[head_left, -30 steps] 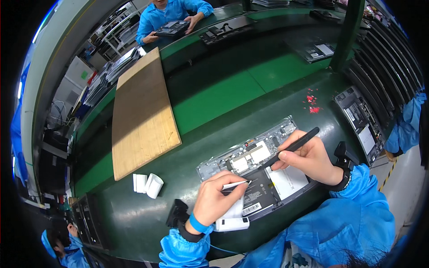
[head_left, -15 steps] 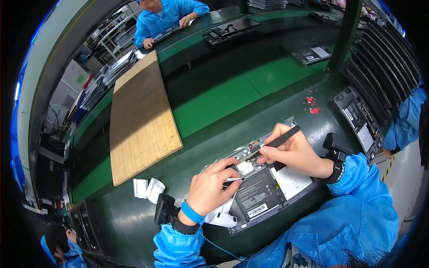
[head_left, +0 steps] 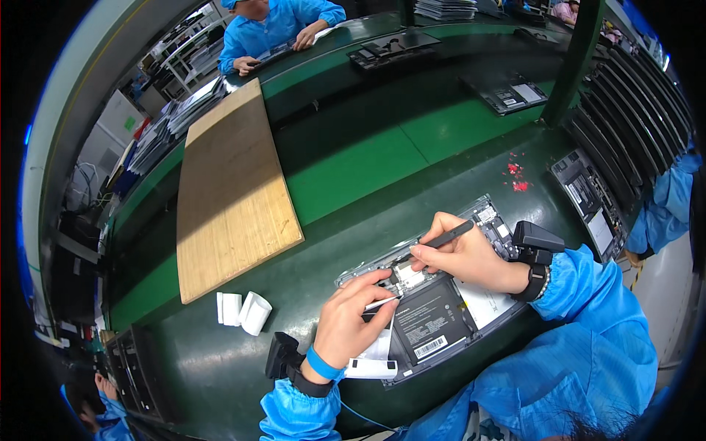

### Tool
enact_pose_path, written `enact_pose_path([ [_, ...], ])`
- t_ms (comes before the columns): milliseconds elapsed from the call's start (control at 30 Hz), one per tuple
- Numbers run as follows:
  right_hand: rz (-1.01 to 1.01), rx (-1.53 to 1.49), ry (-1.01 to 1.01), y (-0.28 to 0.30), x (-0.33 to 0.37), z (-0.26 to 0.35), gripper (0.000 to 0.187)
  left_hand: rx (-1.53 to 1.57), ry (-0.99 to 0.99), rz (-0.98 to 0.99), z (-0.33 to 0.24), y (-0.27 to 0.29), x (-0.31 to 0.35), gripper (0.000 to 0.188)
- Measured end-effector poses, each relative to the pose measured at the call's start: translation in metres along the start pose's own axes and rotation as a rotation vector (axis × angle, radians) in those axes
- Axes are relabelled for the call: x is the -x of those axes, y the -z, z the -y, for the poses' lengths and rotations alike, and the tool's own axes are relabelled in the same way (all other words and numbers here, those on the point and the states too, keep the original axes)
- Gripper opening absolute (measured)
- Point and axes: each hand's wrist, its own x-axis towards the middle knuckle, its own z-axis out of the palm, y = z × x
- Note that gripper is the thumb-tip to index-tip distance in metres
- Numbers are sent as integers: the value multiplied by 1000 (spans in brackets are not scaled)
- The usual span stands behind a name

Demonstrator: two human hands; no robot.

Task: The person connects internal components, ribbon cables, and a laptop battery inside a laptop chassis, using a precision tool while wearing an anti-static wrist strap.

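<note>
An opened laptop base (head_left: 401,377) lies at an angle on the bench, its circuit board (head_left: 412,276) and black battery (head_left: 429,320) exposed. My right hand (head_left: 465,259) is closed on black tweezers (head_left: 450,234), whose tips point down at the board's far edge and are partly hidden. Over the laptop's left side, my left hand (head_left: 353,317) pinches a thin white stick-like tool (head_left: 381,302). Its fingertips rest near the board, close to the tweezers. A white piece (head_left: 371,368) with a dark-edged end sits below the left hand, against the laptop's near left corner.
Two white rolls (head_left: 254,313) stand left of my hands. A wooden board (head_left: 235,198) spans the bench farther left. Red scraps (head_left: 518,178) lie beyond the laptop. Another laptop base (head_left: 588,198) leans beside a row of dark panels (head_left: 632,110) at right. A co-worker (head_left: 276,29) sits across.
My right hand has shifted left with the tweezers, closer to my left hand, uncovering the laptop's far right corner. The white piece below my left hand appears turned.
</note>
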Motion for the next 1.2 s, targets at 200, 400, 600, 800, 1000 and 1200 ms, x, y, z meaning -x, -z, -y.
enact_pose_path([
  [200, -21, 70, 24, 1, 0, -2, 19, -124, -57, 24, -6, 0, -5, 12],
  [400, -22, 103, 35, 3, 3, 4, 18, -244, -95, 153, -11, 7, -15, 10],
  [600, -160, 128, 119, 34, 0, 21, 18, -291, -51, 309, -23, 17, -26, 10],
  [800, -132, 167, 44, 44, -3, 11, 19, 396, 112, 217, -18, -2, -5, 7],
  [1000, -113, 183, 24, 40, -8, 15, 19, 255, 136, 127, -19, -11, 1, 9],
  [1200, -116, 190, -17, 39, -9, 15, 18, 222, 124, 101, -19, -13, 2, 10],
])
